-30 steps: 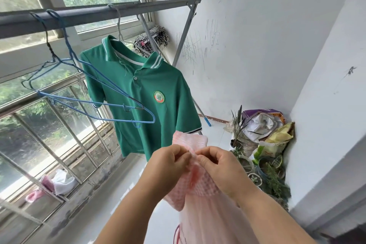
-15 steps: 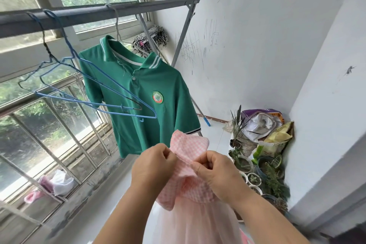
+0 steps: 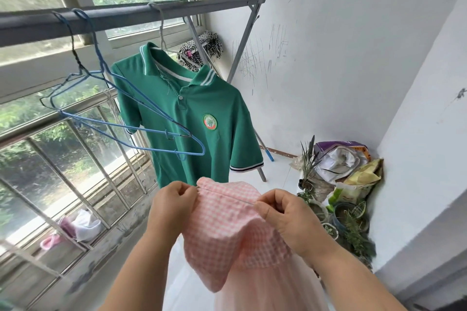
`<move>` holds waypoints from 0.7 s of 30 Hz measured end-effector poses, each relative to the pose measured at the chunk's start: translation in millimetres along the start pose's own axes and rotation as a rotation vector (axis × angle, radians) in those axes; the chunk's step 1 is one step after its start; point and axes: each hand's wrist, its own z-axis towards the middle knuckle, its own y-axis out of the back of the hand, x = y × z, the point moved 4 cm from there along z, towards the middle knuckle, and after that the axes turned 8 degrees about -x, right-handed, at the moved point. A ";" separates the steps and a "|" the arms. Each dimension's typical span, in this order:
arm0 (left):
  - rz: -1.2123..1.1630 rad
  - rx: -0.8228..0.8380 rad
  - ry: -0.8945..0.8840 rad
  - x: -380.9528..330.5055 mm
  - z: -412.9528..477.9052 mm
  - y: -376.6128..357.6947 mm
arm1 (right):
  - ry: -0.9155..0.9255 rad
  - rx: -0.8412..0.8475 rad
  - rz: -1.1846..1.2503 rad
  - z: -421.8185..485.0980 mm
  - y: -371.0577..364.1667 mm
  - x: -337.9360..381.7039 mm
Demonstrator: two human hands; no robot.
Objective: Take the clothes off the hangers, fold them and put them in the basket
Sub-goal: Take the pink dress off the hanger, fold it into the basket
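Head view showed the change plainly: half a second before, the two hands had been pinched close together on the pink garment, and now they had drawn apart, stretching its top edge into a taut line between them.

Taking the drying rack (image 3: 131,11) as the landmark and going from big to small: one grey rack ran across the window, its far leg slanting down by the scribbled wall. Under its bar hung one green polo shirt (image 3: 199,129) on a pale wire hanger (image 3: 161,30), much where it had been. Below the shirt, in front of the rack, one pink checked dress (image 3: 225,227) was held up, its sheer skirt falling out of sight at the bottom. Nearer along the bar from the shirt hung two empty blue wire hangers (image 3: 121,121), overlapping and tilted.

Past the rack's far leg, in the corner, lay a heap of bags and potted plants (image 3: 346,184), too jumbled to count. Behind the rack, on the window ledge, sat a bundle of white and pink cloth (image 3: 80,226).

The left hand (image 3: 174,207) was closed, thumb and fingers gripping the dress's top left corner. The right hand (image 3: 285,214) was closed likewise on the top right.
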 end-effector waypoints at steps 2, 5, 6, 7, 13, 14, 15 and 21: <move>-0.326 0.169 0.188 -1.2 -5.3 -3.0 | -0.010 -0.035 0.029 1.2 5.7 1.8; -0.582 0.462 0.359 -10.2 -19.2 -3.2 | -0.022 -0.090 0.036 4.2 11.6 2.3; -0.645 0.529 0.366 -14.8 -22.5 -2.3 | -0.028 -0.112 0.036 5.5 13.5 1.7; -0.715 0.571 0.356 -21.4 -25.1 -0.7 | -0.033 -0.134 0.034 6.4 15.9 1.1; -1.079 0.692 0.237 -59.2 -33.0 4.6 | -0.065 -0.180 -0.006 5.3 23.6 -4.3; -1.098 0.705 0.227 -64.1 -34.9 3.8 | -0.075 -0.182 0.001 5.0 24.1 -4.7; -1.109 0.715 0.221 -68.9 -37.3 3.2 | -0.084 -0.186 0.006 4.9 24.8 -4.9; -1.108 0.677 0.246 -85.5 -47.5 -8.7 | -0.067 -0.231 -0.118 6.6 30.0 2.8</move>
